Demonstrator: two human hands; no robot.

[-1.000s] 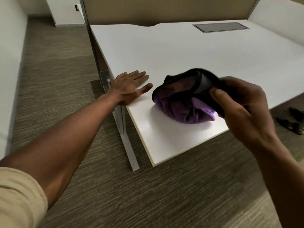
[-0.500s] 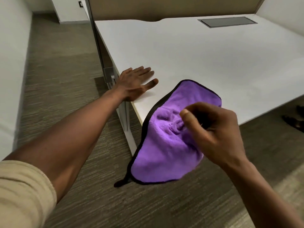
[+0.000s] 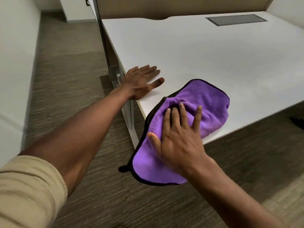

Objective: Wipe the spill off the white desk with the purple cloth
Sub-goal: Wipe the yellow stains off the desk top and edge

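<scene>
We look down at our two hands. Far on the left we see our tan sleeve (image 3: 28, 191) and our bare arm going out over the brown carpet (image 3: 69, 76). Our left hand (image 3: 139, 83) lies flat on the near left edge of the white tabletop (image 3: 205, 53). Its fingers (image 3: 150, 69) are straight and a little spread, and they hold nothing. Just behind that hand a grey post (image 3: 105, 46) goes up beside the tabletop, and a white leg (image 3: 130, 119) goes down below it.

Next comes the purple cloth (image 3: 207, 101) with its black edge. Its far part lies on the near corner of the tabletop. Its near part hangs off the edge, over the carpet, and a small black tag sticks out at the bottom left. Our right hand (image 3: 179, 137) rests on top of the cloth, palm down. Its fingers (image 3: 198, 116) are straight and spread and press on the cloth where it bunches up a bit. They are not curled around it.

We cannot see any spill on the tabletop. Far back on the right a grey panel (image 3: 235, 19) sits flat in the tabletop, well apart from the cloth. A tan wall (image 3: 164, 7) stands behind the tabletop
</scene>
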